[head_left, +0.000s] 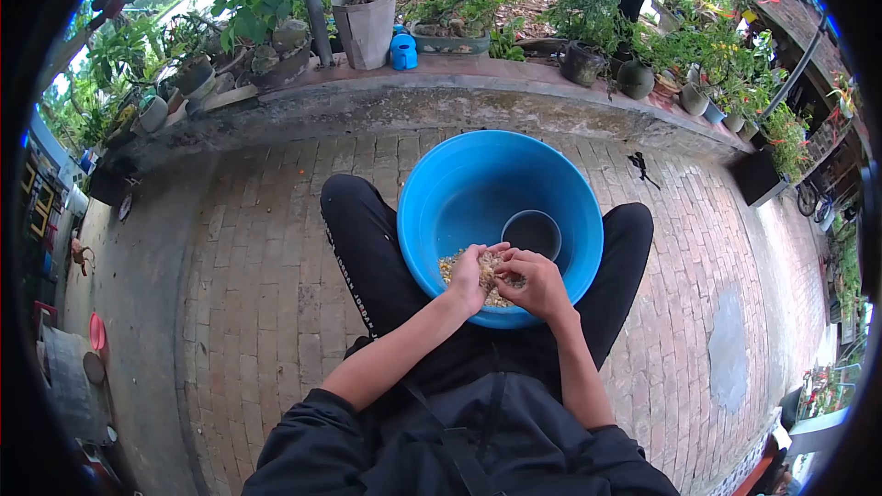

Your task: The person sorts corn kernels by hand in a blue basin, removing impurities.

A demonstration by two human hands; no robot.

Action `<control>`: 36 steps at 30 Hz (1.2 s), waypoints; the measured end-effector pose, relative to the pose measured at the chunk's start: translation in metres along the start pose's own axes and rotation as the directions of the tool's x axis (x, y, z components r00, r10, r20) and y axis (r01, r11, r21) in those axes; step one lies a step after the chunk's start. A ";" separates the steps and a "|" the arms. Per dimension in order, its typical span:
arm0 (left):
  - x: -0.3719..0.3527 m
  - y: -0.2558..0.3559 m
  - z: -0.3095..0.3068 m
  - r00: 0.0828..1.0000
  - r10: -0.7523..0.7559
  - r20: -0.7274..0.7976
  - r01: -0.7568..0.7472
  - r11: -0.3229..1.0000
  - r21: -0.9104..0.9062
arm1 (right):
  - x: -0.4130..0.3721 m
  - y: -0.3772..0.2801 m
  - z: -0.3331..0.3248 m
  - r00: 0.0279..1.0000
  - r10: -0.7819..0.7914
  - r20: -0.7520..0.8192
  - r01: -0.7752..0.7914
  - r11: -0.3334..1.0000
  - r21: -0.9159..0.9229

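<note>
A large blue basin (459, 174) stands between my legs. Small yellowish and tan grains or pieces (447, 266) lie at its near side, and a dark round bowl (533, 231) rests inside at the right. My left hand (469, 277) is cupped over the grains, holding some of them in its palm. Close against it, my right hand (536, 283) has bent fingers pinched at the pieces in the left palm. The exact piece between the right fingertips is too small to tell.
Brick paving (266, 266) surrounds me. Ahead runs a low wall (413, 110) with potted plants, a grey pot (365, 32) and a small blue container (402, 50). A small black object (643, 168) lies on the bricks. A pink-red object (97, 331) is at left.
</note>
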State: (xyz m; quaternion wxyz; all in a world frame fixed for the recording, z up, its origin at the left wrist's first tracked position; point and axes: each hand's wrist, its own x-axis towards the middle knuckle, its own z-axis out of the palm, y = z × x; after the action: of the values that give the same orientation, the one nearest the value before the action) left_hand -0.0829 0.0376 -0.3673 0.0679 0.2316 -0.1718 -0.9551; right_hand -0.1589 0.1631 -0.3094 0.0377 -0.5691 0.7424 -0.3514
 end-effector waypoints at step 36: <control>-0.005 0.002 0.006 0.999 0.003 -0.034 -0.003 1.000 0.008 | 0.003 -0.008 0.010 0.994 -0.107 0.010 0.108 0.988 -0.109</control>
State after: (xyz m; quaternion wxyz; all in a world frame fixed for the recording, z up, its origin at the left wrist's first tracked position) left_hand -0.0817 0.0387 -0.3593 0.0711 0.2477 -0.1749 -0.9503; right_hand -0.1493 0.1549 -0.3115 -0.0108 -0.6103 0.7287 -0.3106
